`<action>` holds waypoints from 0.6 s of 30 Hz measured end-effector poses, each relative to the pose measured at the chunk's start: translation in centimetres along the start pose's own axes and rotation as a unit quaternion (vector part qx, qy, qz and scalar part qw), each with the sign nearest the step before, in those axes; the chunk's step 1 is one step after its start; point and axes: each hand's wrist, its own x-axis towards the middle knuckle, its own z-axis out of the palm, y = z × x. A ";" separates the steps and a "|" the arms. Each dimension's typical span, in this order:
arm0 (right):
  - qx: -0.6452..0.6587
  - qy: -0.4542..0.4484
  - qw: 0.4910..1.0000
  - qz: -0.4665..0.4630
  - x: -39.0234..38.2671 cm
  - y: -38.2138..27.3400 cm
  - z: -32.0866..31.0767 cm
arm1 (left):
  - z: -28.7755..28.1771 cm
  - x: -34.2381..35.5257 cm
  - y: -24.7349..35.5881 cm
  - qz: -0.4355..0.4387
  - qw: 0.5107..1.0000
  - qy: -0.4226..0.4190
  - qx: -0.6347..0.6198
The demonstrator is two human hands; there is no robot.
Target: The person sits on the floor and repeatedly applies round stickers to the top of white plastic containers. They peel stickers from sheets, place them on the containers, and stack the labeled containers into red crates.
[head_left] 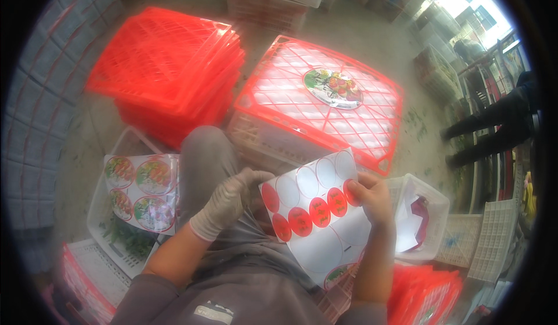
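My right hand grips a white sticker sheet by its upper right side, thumb on a red oval label. The sheet carries a row of red oval stickers, blank ovals above them and larger blank shapes below. My left hand, in a pale glove, has its fingers curled together beside the sheet's upper left corner; what they hold, if anything, I cannot make out. Just ahead stands a crate with a red lattice lid over white padded packing, bearing an oval fruit label.
Stacked red lids stand ahead-left; more lie low right. A label sheet rests on a white basket with leaves. A white bin is right. Crates stand behind. A person's dark legs show at the right.
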 end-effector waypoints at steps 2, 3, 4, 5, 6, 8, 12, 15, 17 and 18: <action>-0.006 0.010 1.000 -0.005 0.4 -0.3 -0.2 | 0.5 -0.6 1.3 -0.040 0.982 -0.009 0.183; -0.004 0.001 1.000 -0.023 0.5 -0.5 -0.1 | 0.9 -1.0 1.8 -0.052 0.977 -0.017 0.205; -0.051 0.056 0.997 -0.027 0.4 -0.8 0.3 | 1.2 -1.3 2.3 -0.064 0.971 -0.025 0.228; -0.093 0.094 0.990 -0.046 0.1 -1.0 0.9 | 1.6 -1.6 2.7 -0.068 0.967 -0.039 0.241; -0.126 0.135 0.981 -0.055 0.0 -1.4 1.7 | 2.1 -1.9 2.8 -0.060 0.976 -0.019 0.210; -0.333 0.181 0.857 -0.349 -1.4 -2.0 3.7 | 3.0 -2.3 3.1 -0.059 0.978 0.030 0.199; -0.432 0.096 0.721 -0.534 -4.9 -1.0 9.7 | 4.9 -3.4 2.5 -0.066 0.992 0.083 0.066; -0.481 0.108 0.663 -0.564 -4.9 0.4 10.9 | 5.5 -3.8 1.9 -0.078 0.993 0.081 0.031; -0.459 0.150 0.675 -0.559 -4.5 1.1 10.2 | 5.2 -3.9 1.7 -0.078 0.993 0.069 0.054; -0.462 0.163 0.666 -0.562 -4.2 1.4 10.0 | 5.1 -3.9 1.7 -0.093 0.990 0.076 0.073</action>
